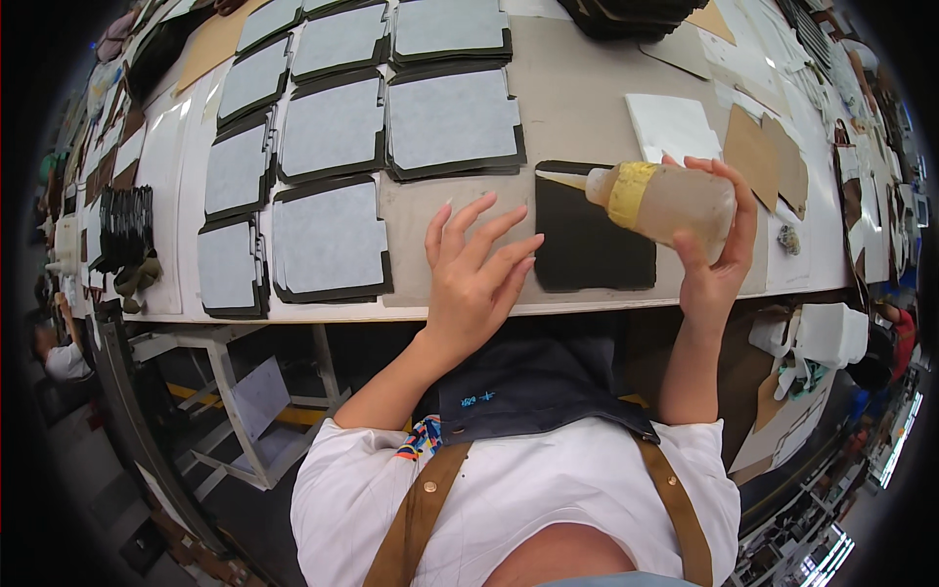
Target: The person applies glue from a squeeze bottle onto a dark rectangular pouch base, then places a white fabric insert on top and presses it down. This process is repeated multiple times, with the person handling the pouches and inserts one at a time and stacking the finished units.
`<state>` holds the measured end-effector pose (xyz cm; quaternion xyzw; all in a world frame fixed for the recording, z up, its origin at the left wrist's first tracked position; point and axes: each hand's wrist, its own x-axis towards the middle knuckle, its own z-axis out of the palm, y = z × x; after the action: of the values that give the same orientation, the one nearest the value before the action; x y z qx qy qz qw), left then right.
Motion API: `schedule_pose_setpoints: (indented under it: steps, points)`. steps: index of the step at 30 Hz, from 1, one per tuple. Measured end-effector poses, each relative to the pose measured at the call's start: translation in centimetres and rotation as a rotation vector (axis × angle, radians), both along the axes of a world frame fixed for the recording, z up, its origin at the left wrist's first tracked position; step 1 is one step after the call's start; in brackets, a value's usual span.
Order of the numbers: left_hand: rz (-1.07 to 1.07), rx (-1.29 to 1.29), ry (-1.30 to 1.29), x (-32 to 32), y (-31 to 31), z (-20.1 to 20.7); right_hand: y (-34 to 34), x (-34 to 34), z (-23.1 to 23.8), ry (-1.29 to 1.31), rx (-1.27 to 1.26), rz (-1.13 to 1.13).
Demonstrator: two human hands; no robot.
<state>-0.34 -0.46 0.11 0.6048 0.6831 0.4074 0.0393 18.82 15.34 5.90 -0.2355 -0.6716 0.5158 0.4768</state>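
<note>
In my right hand (pixel 722 235) is a squeeze bottle (pixel 675 203), cloudy and translucent with yellow tape round its shoulder. The bottle lies tilted on its side in the air, its thin pale nozzle pointing left. Beneath it a dark, nearly square panel (pixel 595 245) rests flat near the table's front edge. My left hand (pixel 476 259) hovers just left of that panel, fingers spread and holding nothing. Further left, stacks of dark panels topped with pale grey sheets (pixel 331 240) stand in rows; one more stack (pixel 452 117) sits beyond my left hand.
White folded sheets (pixel 673 127) and brown card pieces (pixel 765 161) lie at the right of the table (pixel 440 207). A dark pile (pixel 636 15) stands at the far edge. Black strips (pixel 125 227) are bunched at the left. Below, a metal frame (pixel 235 396) supports papers.
</note>
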Motion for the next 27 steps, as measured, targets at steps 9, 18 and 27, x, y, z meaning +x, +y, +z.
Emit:
schedule_pose_setpoints:
  steps: [9, 18, 27]
  points:
    - [0.021, 0.028, -0.021, -0.2, 0.0, -0.1, 3.0, 0.2, 0.1, -0.092, -0.060, 0.100]
    - [0.064, 0.074, -0.134, -0.6, 0.0, -0.4, 3.4, 0.2, 0.7, -0.120, -0.078, 0.166]
    - [0.085, 0.089, -0.137, -0.6, 0.1, -0.5, 3.1, 1.2, 0.6, -0.155, -0.074, 0.237]
